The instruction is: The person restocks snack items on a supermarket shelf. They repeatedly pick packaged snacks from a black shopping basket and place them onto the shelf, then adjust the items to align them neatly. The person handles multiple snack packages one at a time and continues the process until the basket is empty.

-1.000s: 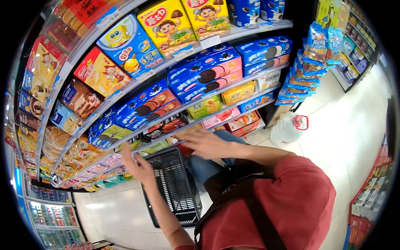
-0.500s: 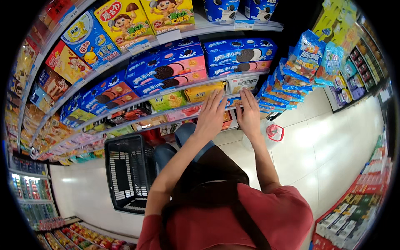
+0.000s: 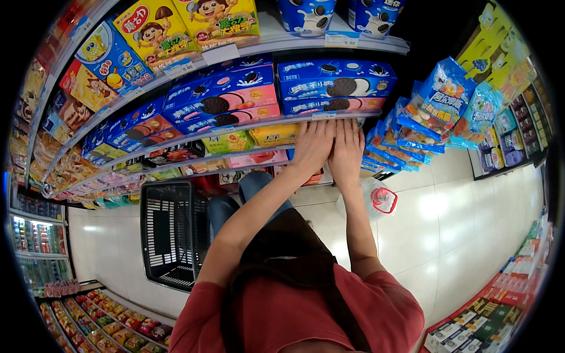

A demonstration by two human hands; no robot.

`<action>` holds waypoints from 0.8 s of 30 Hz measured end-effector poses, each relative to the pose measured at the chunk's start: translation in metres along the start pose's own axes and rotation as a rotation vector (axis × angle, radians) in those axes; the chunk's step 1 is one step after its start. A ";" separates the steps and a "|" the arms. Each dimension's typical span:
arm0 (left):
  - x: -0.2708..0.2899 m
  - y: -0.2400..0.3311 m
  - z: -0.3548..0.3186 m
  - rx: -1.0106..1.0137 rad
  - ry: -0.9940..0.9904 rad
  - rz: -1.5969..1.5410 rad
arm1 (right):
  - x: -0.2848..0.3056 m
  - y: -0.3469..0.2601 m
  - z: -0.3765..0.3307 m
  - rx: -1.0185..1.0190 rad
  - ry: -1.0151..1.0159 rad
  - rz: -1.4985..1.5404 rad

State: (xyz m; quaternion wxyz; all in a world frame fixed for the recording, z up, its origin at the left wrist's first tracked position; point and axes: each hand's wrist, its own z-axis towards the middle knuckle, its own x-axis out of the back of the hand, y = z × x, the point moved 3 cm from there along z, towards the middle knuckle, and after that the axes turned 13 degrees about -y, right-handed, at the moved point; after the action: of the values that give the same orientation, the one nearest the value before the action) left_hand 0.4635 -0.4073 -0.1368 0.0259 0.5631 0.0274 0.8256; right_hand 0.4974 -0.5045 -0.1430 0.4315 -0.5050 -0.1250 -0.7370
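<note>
left hand (image 3: 312, 147) + right hand (image 3: 346, 150) flat, fingers extended, gripping nothing | pressed on shelf (image 3: 259, 132) row under blue cookie boxes (image 3: 335, 88), upper centre | push evenly, square (basket (image 3: 170, 235) lower left)

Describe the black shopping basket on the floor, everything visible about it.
The black shopping basket looks like plastic, rectangular, with slotted lattice walls and a gridded bottom. It stands upright on the pale tiled floor, close under the lower snack shelves, to the left of the person's jeans-clad legs. Its inside looks empty, and no handle can be made out. Neither hand touches it.
</note>
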 end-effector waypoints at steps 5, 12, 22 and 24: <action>0.001 0.007 0.008 0.048 0.021 0.057 | -0.001 0.001 -0.007 -0.017 0.040 0.071; -0.012 0.007 0.009 0.058 0.081 0.001 | 0.001 -0.003 -0.020 -0.035 0.071 0.131; -0.006 0.013 0.000 0.059 0.134 -0.096 | 0.001 0.000 -0.019 -0.041 0.153 0.134; -0.007 0.014 -0.001 0.077 0.134 -0.117 | -0.001 0.002 -0.018 -0.027 0.162 0.129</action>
State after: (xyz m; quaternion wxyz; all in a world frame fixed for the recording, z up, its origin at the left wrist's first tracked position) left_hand 0.4645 -0.4221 -0.1426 0.0504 0.5045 0.0933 0.8569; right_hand 0.4877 -0.5160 -0.1526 0.4800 -0.4564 -0.0469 -0.7477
